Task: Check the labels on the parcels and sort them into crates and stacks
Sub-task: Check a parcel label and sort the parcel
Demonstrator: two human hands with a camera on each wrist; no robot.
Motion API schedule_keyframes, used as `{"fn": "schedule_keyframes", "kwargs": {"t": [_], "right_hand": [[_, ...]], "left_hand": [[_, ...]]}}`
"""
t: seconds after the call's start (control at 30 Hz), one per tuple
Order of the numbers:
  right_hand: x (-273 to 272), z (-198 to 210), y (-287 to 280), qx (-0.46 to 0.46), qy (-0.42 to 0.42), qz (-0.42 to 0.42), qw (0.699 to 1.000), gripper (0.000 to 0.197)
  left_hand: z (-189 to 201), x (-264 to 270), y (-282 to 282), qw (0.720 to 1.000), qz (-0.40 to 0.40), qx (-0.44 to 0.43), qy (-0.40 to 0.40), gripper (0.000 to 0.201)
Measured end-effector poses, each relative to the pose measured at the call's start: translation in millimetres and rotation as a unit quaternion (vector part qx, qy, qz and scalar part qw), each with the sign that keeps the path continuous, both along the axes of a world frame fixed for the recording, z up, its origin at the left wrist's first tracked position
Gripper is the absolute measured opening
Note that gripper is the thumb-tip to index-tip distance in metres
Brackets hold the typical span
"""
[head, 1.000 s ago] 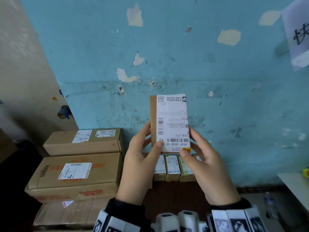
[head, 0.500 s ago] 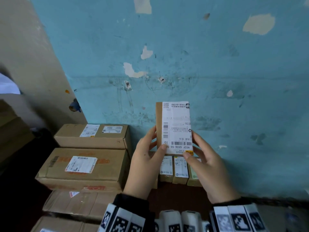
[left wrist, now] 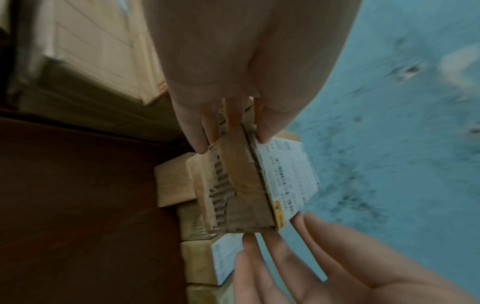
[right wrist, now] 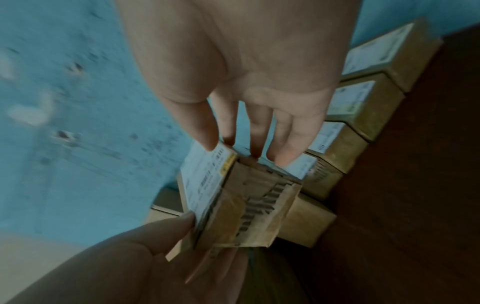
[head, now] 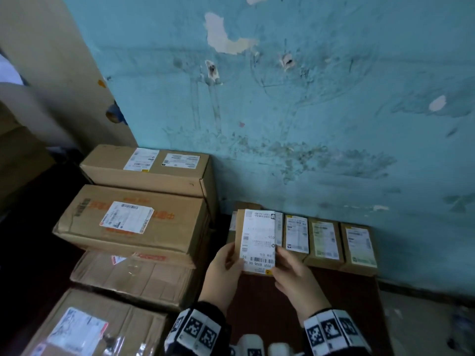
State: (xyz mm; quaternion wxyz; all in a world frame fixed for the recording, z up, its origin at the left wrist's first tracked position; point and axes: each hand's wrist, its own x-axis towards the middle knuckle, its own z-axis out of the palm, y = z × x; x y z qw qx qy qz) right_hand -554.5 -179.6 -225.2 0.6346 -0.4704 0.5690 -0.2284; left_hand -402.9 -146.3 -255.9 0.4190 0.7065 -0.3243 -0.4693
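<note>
Right now both hands hold one small parcel (head: pixel 253 242) upright, its white label (head: pixel 259 240) facing the person — left hand (head: pixel 223 272) gripping its left edge, thumb on the front, right hand (head: pixel 295 280) pinching the lower right corner. It sits just in front of a row of small parcels (head: pixel 326 242) lined along the blue wall (head: pixel 308 111) on the dark worktop (head: pixel 334 291). Left of it, big cartons (head: pixel 133 227) are stacked, labels up.

Both hands, left hand (head: pixel 223 268) and right hand (head: pixel 295 277), pinch with thumbs and fingers.
</note>
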Motion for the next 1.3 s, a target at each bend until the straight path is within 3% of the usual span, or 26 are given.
{"fn": "schedule_keyframes", "kwargs": {"t": [0.27,0.53,0.8,1.07,1.2,1.3], "right_hand": [[14,-77,1,0.171,0.061,0.031,0.983,0.054],[35,-131,-3,0.224,0.093,0.076,0.967,0.062],[47,-176,-6,0.286,0.077,0.039,0.954,0.053],[55,-201,-11,0.286,0.058,-0.002,0.956,0.056],[56,-200,-13,0.283,0.065,-0.005,0.957,0.059],[55,-196,-12,0.248,0.1,0.027,0.963,0.067]], "left_hand": [[-97,9,14,0.988,0.006,0.15,0.03,0.043],[-143,28,9,0.975,-0.047,0.216,0.008,0.039],[-178,37,2,0.969,-0.074,0.234,-0.021,0.043],[-195,36,-3,0.974,-0.043,0.221,0.029,0.044],[-192,36,-4,0.973,-0.046,0.22,0.047,0.061],[-187,34,-3,0.967,-0.059,0.243,0.046,0.1]]}}
